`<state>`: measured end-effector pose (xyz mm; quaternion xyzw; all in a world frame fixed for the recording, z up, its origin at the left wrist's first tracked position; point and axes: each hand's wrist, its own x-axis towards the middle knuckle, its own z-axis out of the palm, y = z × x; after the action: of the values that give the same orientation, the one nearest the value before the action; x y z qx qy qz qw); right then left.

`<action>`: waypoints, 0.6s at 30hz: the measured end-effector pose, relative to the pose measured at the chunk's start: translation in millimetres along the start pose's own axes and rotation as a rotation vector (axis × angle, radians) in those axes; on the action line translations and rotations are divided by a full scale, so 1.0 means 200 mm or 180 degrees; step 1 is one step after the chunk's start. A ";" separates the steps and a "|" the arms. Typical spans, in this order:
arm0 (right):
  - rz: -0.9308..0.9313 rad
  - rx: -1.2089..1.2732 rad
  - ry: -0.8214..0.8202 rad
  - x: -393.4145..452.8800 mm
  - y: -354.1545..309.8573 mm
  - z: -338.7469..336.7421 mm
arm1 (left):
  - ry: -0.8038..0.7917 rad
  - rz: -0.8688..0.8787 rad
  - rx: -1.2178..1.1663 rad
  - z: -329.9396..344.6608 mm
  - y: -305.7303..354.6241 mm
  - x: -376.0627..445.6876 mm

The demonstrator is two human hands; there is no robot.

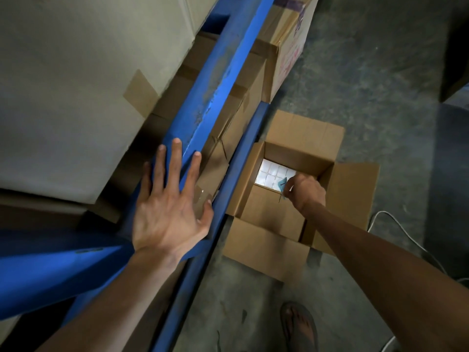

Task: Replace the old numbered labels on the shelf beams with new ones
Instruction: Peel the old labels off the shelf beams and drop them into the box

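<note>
A blue shelf beam runs diagonally from the upper middle toward the lower left. My left hand lies flat on it with fingers spread, holding nothing. On the floor to the right stands an open cardboard box with white packets at its bottom. My right hand reaches down into that box and pinches a small teal label piece between its fingertips. No numbered label shows on the beam.
A large pale carton fills the shelf at upper left. Brown cartons sit between the upper beam and a lower blue beam. A printed box stands behind. A white cable and my sandalled foot are on the concrete floor.
</note>
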<state>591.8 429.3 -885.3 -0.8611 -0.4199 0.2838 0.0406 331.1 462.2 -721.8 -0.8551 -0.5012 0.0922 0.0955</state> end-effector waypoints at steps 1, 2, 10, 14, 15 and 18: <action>-0.0002 -0.0002 0.0001 0.01 0.00 0.00 | -0.0006 -0.0003 0.0002 0.00 0.00 0.00; 0.0013 -0.0014 -0.0012 0.01 0.00 0.00 | -0.0016 -0.0001 0.0010 0.00 0.00 0.00; -0.0016 -0.0143 0.0162 0.01 0.06 0.00 | 0.0020 0.0005 -0.0016 0.01 -0.01 0.00; -0.0004 0.0120 0.0132 0.00 0.08 -0.01 | 0.0022 -0.0004 -0.0007 0.01 0.00 0.00; -0.0016 0.0204 0.0084 -0.01 0.08 -0.01 | 0.0025 -0.0002 -0.0007 0.01 0.00 0.00; -0.0164 0.0565 -0.0097 -0.04 0.07 -0.03 | -0.0010 -0.0010 -0.0025 0.01 0.00 0.00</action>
<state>600.1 415.2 -880.6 -0.8386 -0.4156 0.3318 0.1177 330.3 462.5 -723.6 -0.8545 -0.5031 0.0915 0.0915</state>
